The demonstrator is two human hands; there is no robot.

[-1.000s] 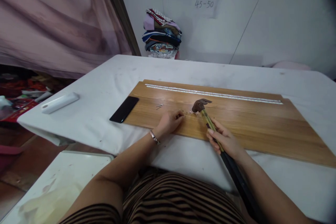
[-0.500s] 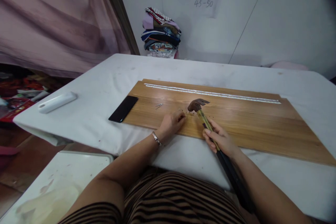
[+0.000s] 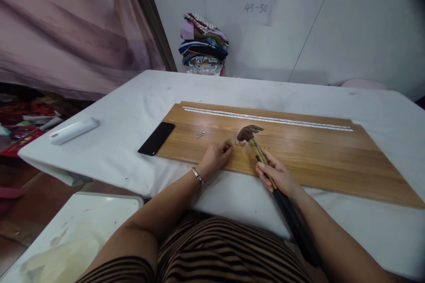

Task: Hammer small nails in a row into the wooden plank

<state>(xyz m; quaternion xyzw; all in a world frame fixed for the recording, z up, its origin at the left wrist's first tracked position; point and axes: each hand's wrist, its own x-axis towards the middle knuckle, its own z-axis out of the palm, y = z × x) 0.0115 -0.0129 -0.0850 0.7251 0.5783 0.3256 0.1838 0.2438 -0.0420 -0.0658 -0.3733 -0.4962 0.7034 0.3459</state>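
Note:
My right hand point(image 3: 274, 170) is wrapped round the shaft of a claw hammer point(image 3: 262, 152), whose rusty head sits low over the wooden board point(image 3: 315, 154). Just left of the hammer head, my left hand point(image 3: 217, 154) rests at the board's near side with its fingers curled together. Whatever those fingers pinch, if anything, is too small to make out. Small dark bits lie on the wood around the hammer head. A few loose nails point(image 3: 201, 134) lie on the board, up and left of my left hand.
A black phone point(image 3: 156, 138) overlaps the board's left end. Two white measuring strips point(image 3: 265, 118) run along its far side. A white handle-like object point(image 3: 73, 130) lies on the white-covered table point(image 3: 122, 110). Folded cloths point(image 3: 203, 44) are stacked behind, and a white stool point(image 3: 109, 205) stands lower left.
The whole view has shifted very slightly. My left hand has drawn a little to the left, away from the hammer head. The hammer and my right hand stay almost in place.

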